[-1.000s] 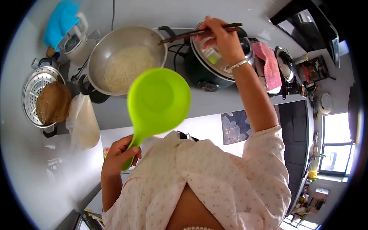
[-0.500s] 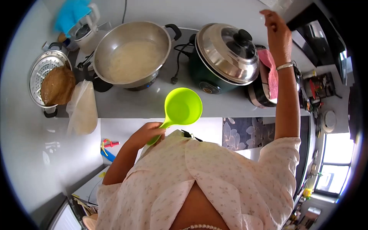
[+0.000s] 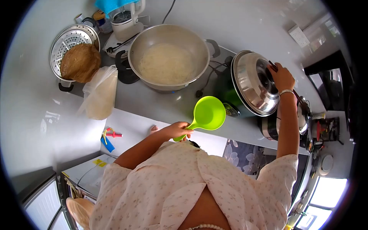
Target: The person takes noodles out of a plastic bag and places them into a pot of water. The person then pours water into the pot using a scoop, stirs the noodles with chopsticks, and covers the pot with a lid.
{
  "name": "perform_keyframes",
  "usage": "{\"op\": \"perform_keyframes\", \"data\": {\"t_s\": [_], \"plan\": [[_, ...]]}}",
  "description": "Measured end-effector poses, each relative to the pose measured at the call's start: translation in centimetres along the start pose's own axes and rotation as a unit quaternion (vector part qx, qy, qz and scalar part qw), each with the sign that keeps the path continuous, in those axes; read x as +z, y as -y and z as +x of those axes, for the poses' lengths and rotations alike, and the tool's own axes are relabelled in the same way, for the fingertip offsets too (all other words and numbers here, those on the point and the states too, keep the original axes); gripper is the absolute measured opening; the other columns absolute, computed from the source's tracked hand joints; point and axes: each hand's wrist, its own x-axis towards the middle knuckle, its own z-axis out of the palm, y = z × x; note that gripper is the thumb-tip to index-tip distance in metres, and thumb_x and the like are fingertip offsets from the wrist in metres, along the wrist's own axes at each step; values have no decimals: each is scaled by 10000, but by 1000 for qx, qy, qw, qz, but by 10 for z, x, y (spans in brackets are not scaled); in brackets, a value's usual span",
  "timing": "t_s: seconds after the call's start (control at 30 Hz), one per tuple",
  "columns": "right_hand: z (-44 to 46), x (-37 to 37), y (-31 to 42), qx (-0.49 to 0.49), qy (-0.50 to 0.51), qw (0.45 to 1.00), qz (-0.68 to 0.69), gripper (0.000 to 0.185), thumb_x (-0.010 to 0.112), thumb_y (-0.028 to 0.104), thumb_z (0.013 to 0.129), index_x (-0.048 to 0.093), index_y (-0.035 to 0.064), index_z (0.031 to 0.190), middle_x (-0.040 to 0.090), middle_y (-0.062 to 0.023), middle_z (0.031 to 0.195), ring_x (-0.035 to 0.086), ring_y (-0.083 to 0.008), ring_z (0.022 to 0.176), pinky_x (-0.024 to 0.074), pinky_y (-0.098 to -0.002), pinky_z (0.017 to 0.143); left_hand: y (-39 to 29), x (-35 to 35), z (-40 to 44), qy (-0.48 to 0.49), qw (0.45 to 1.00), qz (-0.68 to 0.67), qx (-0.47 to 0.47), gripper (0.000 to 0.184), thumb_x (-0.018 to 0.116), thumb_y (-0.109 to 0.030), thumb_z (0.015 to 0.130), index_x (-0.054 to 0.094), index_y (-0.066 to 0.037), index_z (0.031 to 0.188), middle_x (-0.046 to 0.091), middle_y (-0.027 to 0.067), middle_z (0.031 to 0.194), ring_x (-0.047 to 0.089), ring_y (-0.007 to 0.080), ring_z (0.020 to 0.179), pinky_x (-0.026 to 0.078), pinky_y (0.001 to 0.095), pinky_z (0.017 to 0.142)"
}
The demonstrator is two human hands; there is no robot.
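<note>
My left hand (image 3: 179, 131) is closed around the handle of a lime-green plastic dipper (image 3: 210, 113), its round bowl facing up above the counter's front edge. At the right, my right hand (image 3: 283, 78) has its fingers curled at the top of a shiny domed lid (image 3: 245, 73) with a glass centre; they cover the lid's knob. A thin dark bar shows on both sides of this hand, and I cannot make out what it is. The lid lies over a dark green electric cooker (image 3: 224, 90). A wide steel pot (image 3: 134, 57) with whitish, cloudy contents stands left of the cooker.
On the left, a perforated steamer pan (image 3: 73, 38) carries a brown, rounded bundle (image 3: 81, 62). A clear plastic bag of pale stuff (image 3: 101, 92) hangs over the counter edge. Behind stands a white blender base (image 3: 127, 28) under blue cloth. A plug and cord (image 3: 199, 93) lie near the cooker.
My right hand has come down from the air onto the lid's top. My left hand and the dipper have shifted right. The view has turned, so the counter slants.
</note>
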Motion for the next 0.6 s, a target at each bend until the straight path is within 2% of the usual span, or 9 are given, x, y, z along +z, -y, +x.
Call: {"op": "perform_keyframes", "data": {"t_s": [0.03, 0.07, 0.17, 0.27, 0.33, 0.37, 0.43, 0.47, 0.6], "plan": [[2, 0, -2, 22, 36, 999, 4, 478, 518, 578, 899, 662, 165, 1093, 696, -161, 958, 669, -369, 916, 534, -454, 757, 3, -1, 1, -2, 1000, -2, 1, 259, 625, -299, 947, 584, -50, 1002, 660, 45, 861, 613, 115, 667, 499, 280, 599], [3, 4, -4, 10, 18, 999, 25, 452, 536, 546, 898, 651, 131, 1034, 701, -186, 924, 666, -393, 901, 530, -473, 761, 6, -2, 3, -4, 1000, 3, 6, 275, 627, -309, 947, 577, -48, 1021, 659, 46, 870, 617, 119, 679, 504, 282, 612], [10, 21, -11, 5, 0, 1000, 6, 422, 550, 504, 899, 638, 106, 1010, 692, -210, 924, 664, -403, 883, 526, -486, 760, 7, -4, 4, 2, 1000, 14, 9, 327, 625, -343, 950, 559, -42, 1058, 654, 49, 921, 623, 119, 725, 515, 286, 647], [15, 5, -9, -30, -38, 999, 5, 399, 563, 471, 895, 622, 90, 999, 684, -216, 897, 660, -410, 859, 523, -494, 739, 0, -7, -3, 21, 1000, -4, 19, 369, 628, -348, 949, 557, -23, 1108, 650, 54, 974, 627, 106, 781, 513, 275, 699], [22, -18, 0, -74, -85, 994, 2, 372, 579, 441, 892, 622, 101, 1036, 668, -201, 864, 654, -408, 832, 518, -485, 712, -16, -8, -17, 20, 1000, 10, -16, 508, 625, -371, 949, 520, 20, 1255, 642, 102, 1113, 631, 150, 972, 490, 284, 853], [24, -32, 9, -77, -87, 993, 2, 372, 579, 441, 892, 622, 101, 1036, 668, -201, 864, 654, -408, 832, 518, -485, 712, -6, -11, -13, 17, 1000, 9, -13, 508, 625, -371, 949, 520, 20, 1255, 642, 102, 1113, 631, 150, 972, 490, 284, 853], [18, -68, 43, -149, -154, 977, 7, 368, 596, 426, 886, 625, 113, 1078, 652, -185, 872, 651, -394, 824, 515, -477, 700, 22, -17, -1, -18, 996, 56, 64, 647, 619, -395, 948, 429, 46, 1381, 604, 155, 1244, 569, 204, 1162, 420, 301, 987], [17, -80, 62, -170, -160, 972, 28, 384, 609, 428, 876, 624, 122, 1108, 643, -166, 889, 648, -379, 818, 514, -475, 694, 4, -16, -15, -16, 998, 62, 22, 688, 610, -405, 951, 391, 53, 1415, 557, 184, 1326, 500, 233, 1260, 367, 332, 1053], [10, -102, 144, -277, -185, 938, 95, 381, 647, 420, 846, 636, 157, 1122, 644, -117, 879, 660, -328, 788, 535, -427, 665, 13, -23, -18, -56, 996, 55, 37, 627, 605, -394, 956, 449, 46, 1374, 600, 151, 1272, 557, 206, 1184, 425, 313, 990]]}}
